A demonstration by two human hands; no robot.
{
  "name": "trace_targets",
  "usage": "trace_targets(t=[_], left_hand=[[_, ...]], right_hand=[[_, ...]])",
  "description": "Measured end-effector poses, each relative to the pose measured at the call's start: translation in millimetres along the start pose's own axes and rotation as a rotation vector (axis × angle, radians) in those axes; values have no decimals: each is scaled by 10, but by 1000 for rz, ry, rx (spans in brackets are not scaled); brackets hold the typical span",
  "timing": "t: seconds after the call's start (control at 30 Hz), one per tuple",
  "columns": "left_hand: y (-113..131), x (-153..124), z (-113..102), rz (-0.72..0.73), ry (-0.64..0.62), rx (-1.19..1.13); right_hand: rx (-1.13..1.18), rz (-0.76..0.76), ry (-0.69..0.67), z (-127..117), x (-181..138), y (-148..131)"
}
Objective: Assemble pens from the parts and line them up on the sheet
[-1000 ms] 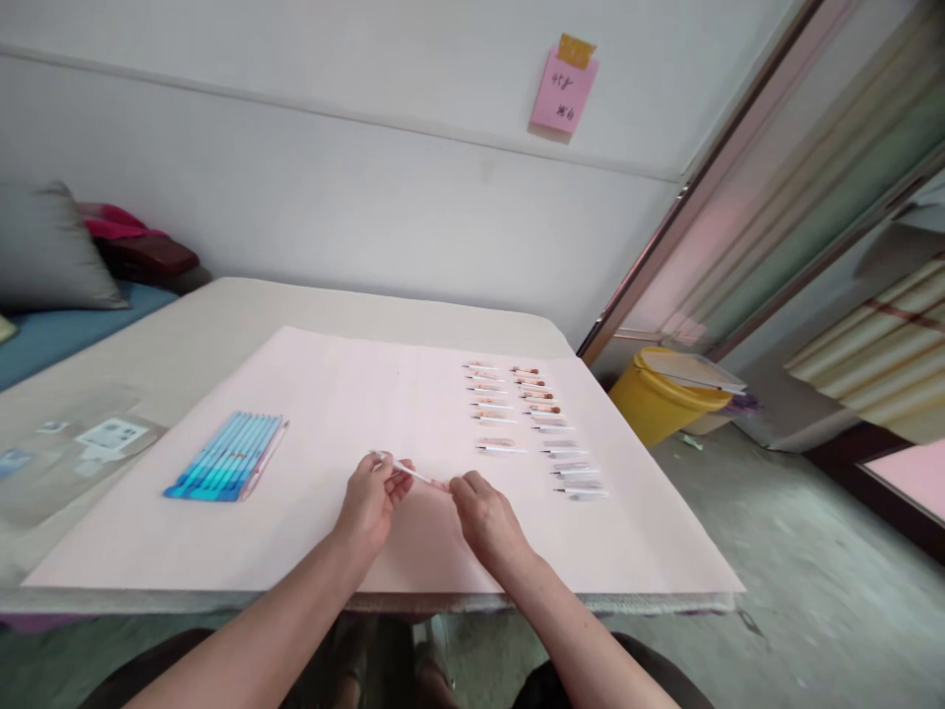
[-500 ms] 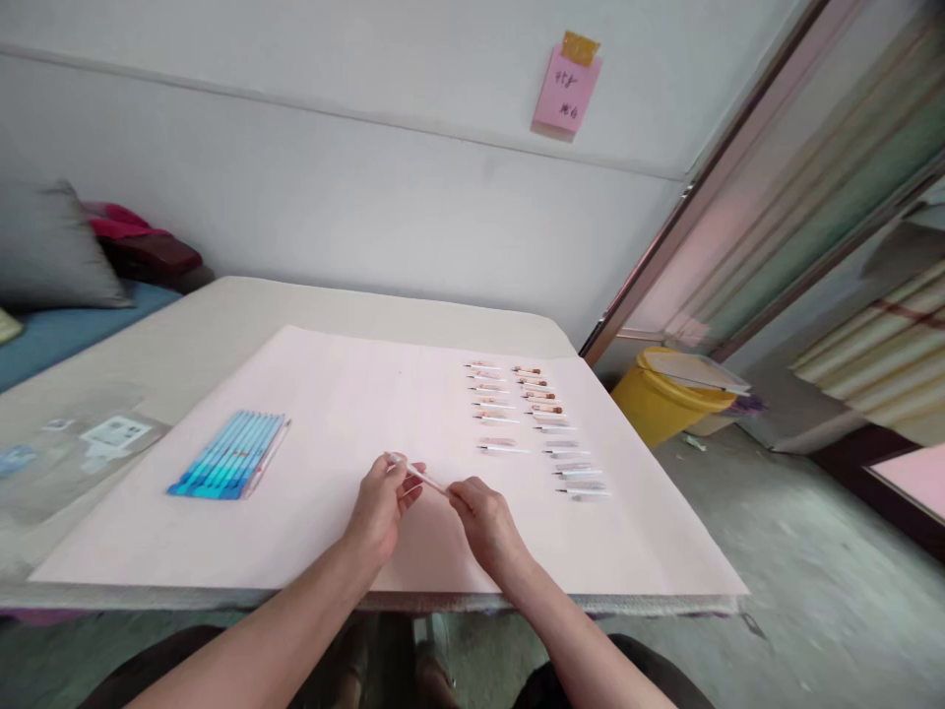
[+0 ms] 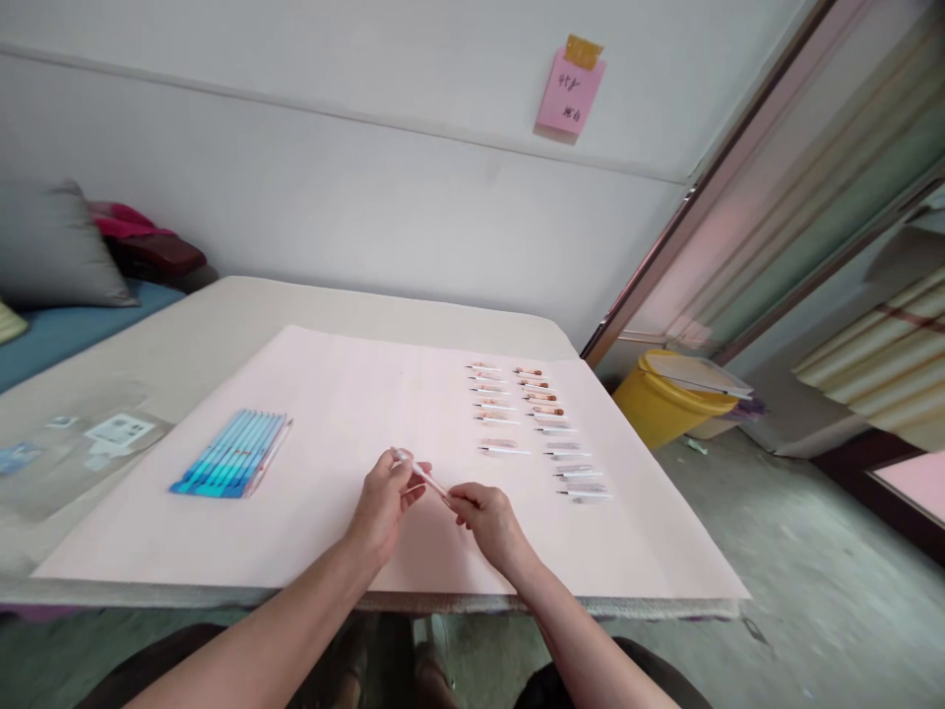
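A slim white and pinkish pen (image 3: 430,481) slants between my hands, just above the pale pink sheet (image 3: 354,394). Its upper left end is pinched by my left hand (image 3: 384,500). My right hand (image 3: 483,517) closes its fingers on the lower right end, partly hiding it. To the right, two columns of pen parts lie on the sheet: white refills (image 3: 506,451) with dark tips, beside pale clear barrels, some with brown ends (image 3: 547,398). On the left, several blue pens (image 3: 234,453) lie side by side, with one pinkish pen (image 3: 272,457) along their right edge.
Clear plastic packaging (image 3: 89,443) with a white label lies at the table's left. A grey cushion (image 3: 59,246) rests beyond it. On the floor at right stands a yellow bucket (image 3: 664,399). A pink note (image 3: 570,94) is taped to the wall behind.
My right hand has shifted slightly right and down at the pen's lower end. My left hand still grips the other end. The laid-out parts have not moved.
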State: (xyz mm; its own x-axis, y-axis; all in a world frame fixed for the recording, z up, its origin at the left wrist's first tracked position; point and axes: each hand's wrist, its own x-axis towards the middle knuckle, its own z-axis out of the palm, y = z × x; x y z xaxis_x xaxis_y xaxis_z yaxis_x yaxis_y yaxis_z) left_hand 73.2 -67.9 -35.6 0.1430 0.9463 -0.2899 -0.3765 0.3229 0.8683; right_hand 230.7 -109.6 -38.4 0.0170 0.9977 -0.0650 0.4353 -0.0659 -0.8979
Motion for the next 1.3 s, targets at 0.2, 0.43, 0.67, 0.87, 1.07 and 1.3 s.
trace_targets(t=[0.2,0.43,0.67,0.87,1.07,1.3], left_hand=[[2,23,-9,-33,2,-13],[-3,12,-10,-21,-4,9],[14,-38,40,-50,-51,6],[81,-41,55,9,45,57],[82,-2,17,65,84,-8],[126,-23,51,46,93,-21]], right_hand=[[93,34,32,48,5,35],[43,12,51,64,-15,26],[-145,-65,140,73,-40,-7],[-174,-113,143,109,-52,-57],[-25,-27,74,128,-67,-64],[-4,-10,70,122,-52,-56]])
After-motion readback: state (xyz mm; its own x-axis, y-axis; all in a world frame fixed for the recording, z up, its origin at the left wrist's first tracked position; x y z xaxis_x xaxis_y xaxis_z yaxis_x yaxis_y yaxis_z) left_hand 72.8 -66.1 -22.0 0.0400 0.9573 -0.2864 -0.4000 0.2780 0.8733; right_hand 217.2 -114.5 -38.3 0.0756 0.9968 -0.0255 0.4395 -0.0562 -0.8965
